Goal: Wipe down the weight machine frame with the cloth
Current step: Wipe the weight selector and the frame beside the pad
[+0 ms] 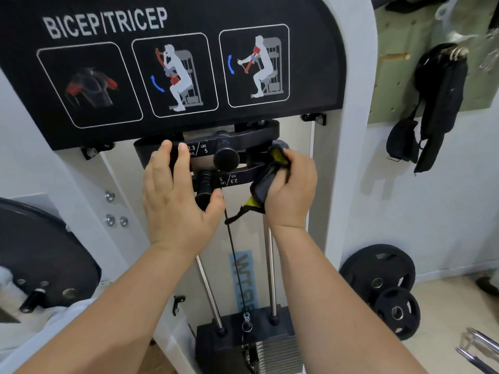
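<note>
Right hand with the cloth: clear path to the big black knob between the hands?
Probably yes. The right hand holds the cloth right beside the knob with nothing between them; the left hand rests on the other side.

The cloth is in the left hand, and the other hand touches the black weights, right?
No. The head view shows the cloth in the right hand, and the left hand touches the black weights.

Soft grey-and-yellow cloth (266,183), matt black add-on weights (251,136), smooth white painted frame (359,76), shiny metal guide rods (270,265).
</note>
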